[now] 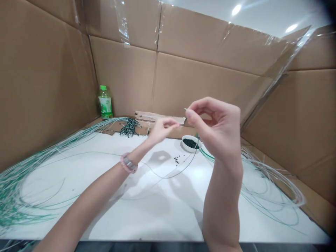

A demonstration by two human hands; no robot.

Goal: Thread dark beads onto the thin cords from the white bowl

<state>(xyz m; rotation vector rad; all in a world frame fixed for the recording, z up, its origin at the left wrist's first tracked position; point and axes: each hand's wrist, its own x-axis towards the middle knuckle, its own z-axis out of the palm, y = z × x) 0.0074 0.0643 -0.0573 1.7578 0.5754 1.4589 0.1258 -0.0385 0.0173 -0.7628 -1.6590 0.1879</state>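
A: Which way does the wire lie?

B: The thin green-and-white wire [190, 162] rises off the white counter [147, 217] into the right hand [215, 129]. Its short pale tip [185, 109] pokes up and left, towards the left hand [162, 130].

A: And the fingers?

B: The right fingers [190, 113] are together, clamped on the wire. The left fingers [170, 122] are pinched together too, though I can't make out what's between them.

A: Room to move?

B: Open counter below both wrists. Just beyond the hands sit a small white bowl [187, 147] of black beads [190, 142], with loose beads [176, 160] nearer. Wire coils [26, 185] lie to the left, cardboard walls [126, 77] behind. The right hand hides where the wire enters its grip
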